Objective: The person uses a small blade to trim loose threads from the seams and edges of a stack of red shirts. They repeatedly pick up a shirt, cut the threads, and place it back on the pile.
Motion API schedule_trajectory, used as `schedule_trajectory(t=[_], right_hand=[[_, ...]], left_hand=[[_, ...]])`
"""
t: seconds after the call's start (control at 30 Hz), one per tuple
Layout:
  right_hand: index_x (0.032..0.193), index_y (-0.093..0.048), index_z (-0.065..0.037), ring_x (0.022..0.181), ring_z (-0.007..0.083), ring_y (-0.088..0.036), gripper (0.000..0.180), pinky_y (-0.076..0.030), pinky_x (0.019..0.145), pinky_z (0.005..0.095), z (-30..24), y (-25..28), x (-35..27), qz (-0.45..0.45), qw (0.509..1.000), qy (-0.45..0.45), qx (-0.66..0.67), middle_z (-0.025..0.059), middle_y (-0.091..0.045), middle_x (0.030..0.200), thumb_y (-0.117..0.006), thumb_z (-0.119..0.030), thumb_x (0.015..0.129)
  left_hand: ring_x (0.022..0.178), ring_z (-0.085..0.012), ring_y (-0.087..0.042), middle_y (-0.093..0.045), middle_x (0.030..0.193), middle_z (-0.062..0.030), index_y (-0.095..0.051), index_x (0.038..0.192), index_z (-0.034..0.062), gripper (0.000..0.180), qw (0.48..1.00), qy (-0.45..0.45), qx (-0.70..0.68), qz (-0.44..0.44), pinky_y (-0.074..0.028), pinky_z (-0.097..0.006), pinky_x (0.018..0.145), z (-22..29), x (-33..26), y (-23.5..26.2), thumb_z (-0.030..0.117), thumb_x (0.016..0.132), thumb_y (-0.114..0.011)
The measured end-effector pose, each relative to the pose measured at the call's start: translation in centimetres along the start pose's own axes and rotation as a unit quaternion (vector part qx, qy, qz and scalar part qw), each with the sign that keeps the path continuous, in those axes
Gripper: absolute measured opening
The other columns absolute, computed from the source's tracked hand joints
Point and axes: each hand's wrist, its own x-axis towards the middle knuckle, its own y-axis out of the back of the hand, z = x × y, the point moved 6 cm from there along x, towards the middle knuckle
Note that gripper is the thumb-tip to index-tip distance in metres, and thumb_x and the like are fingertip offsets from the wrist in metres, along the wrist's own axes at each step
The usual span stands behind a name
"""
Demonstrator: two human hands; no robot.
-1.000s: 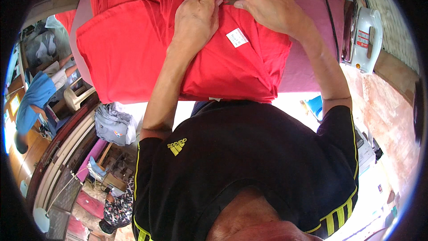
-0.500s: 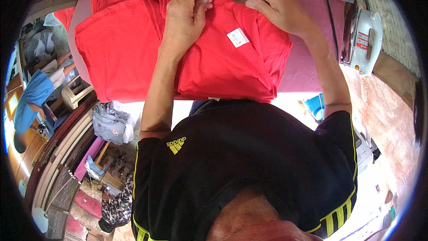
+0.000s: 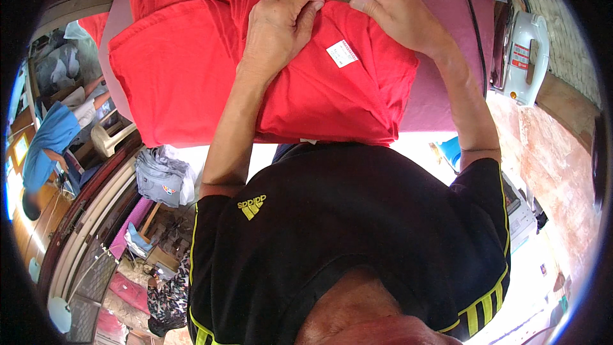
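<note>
Red garment (image 3: 191, 70) lies folded on the pink padded surface (image 3: 447, 70), top centre of view, its near edge hanging toward the person. White tag (image 3: 342, 53) sits on the fabric just below the hands. Left hand (image 3: 281, 22): fingers curled, grip closed on a fold of the red cloth. Right hand (image 3: 393, 9): fingertips pinched on a small dark object at the same fold, touching the left; can't tell what it is. White iron (image 3: 520, 57) stands at the surface's right end, well apart from both hands.
</note>
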Motion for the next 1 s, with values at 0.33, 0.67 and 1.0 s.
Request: schedule_trajectory(t=[0.33, 0.67, 1.0], right_hand=[[0.111, -0.057, -0.008, 0.102, 0.0333, -0.063, 0.018, -0.049, 0.081, 0.0441, -2.1, -0.4, 1.0, -0.016, 0.987, -0.010, -0.158, 0.0113, -0.065, 0.106, -0.055, -0.021, 0.099], [0.107, -0.058, -0.006, 0.098, 0.0323, -0.063, 0.016, -0.049, 0.081, 0.0422, -2.2, -0.3, 1.4, -0.058, 0.992, 0.013, -0.116, 0.0122, -0.065, 0.103, -0.055, -0.019, 0.099], [0.116, -0.059, -0.003, 0.092, 0.0188, -0.061, 0.020, -0.048, 0.083, 0.0327, -0.6, 0.3, 0.0, -0.024, 0.999, -0.041, 0.005, 0.0093, -0.064, 0.100, -0.055, -0.013, 0.100]], left_hand=[[0.081, -0.0335, -0.068, -0.068, 0.088, -0.0156, -0.065, 0.097, 0.0016, 0.008, 1.000, -0.017, 0.007, 0.006, -0.053, -0.037, 0.071, 0.3, 0.0, 0.2, 0.000, 0.089, -0.065], [0.077, -0.0249, -0.066, -0.067, 0.086, -0.0126, -0.065, 0.095, 0.0008, 0.006, 0.998, 0.027, -0.051, -0.007, -0.052, -0.033, 0.070, -0.3, -0.3, 0.3, 0.002, 0.095, -0.059], [0.072, -0.0076, -0.057, -0.064, 0.086, -0.0016, -0.067, 0.093, 0.0028, 0.003, 0.989, 0.086, -0.121, 0.015, -0.047, -0.023, 0.063, -1.3, -1.1, 2.0, 0.002, 0.091, -0.068]])
